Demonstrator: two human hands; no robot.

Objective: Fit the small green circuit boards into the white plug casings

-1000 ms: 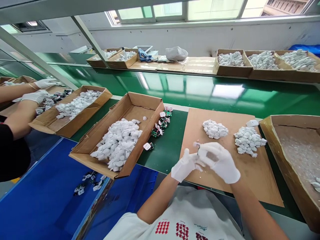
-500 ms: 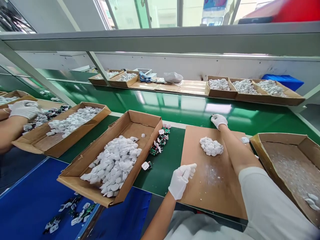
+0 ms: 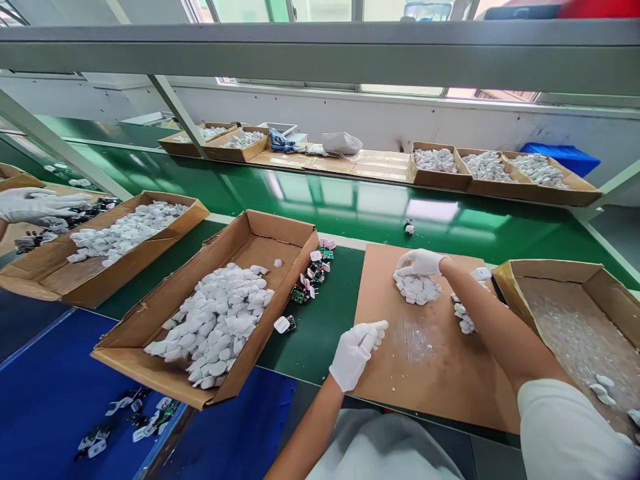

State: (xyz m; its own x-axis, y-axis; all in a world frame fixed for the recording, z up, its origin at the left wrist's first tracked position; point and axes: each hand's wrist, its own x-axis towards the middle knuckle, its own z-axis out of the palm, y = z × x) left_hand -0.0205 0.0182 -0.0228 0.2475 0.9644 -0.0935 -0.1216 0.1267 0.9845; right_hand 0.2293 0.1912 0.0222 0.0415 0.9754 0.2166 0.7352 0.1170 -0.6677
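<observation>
My right hand [image 3: 420,262], in a white glove, reaches out over the brown cardboard sheet [image 3: 425,373]. Its fingers curl down onto the far edge of a small pile of white plastic parts [image 3: 419,289] and pinch there. My left hand [image 3: 356,350], also gloved, rests at the sheet's near left edge. It is loosely curled, and whatever may be inside it is hidden. A single small part [image 3: 409,228] lies on the green conveyor belt [image 3: 350,200] just beyond the sheet.
A long cardboard box [image 3: 280,230] of white parts stands left of the sheet, with small green circuit boards [image 3: 311,277] beside it. A second white pile [image 3: 463,315] and a large box [image 3: 550,270] lie right. A co-worker's gloved hand [image 3: 35,203] works far left.
Both hands were together on a part at the sheet. The right hand then reached out to the belt and has come back to the white pile. The left hand dropped to the sheet's edge.
</observation>
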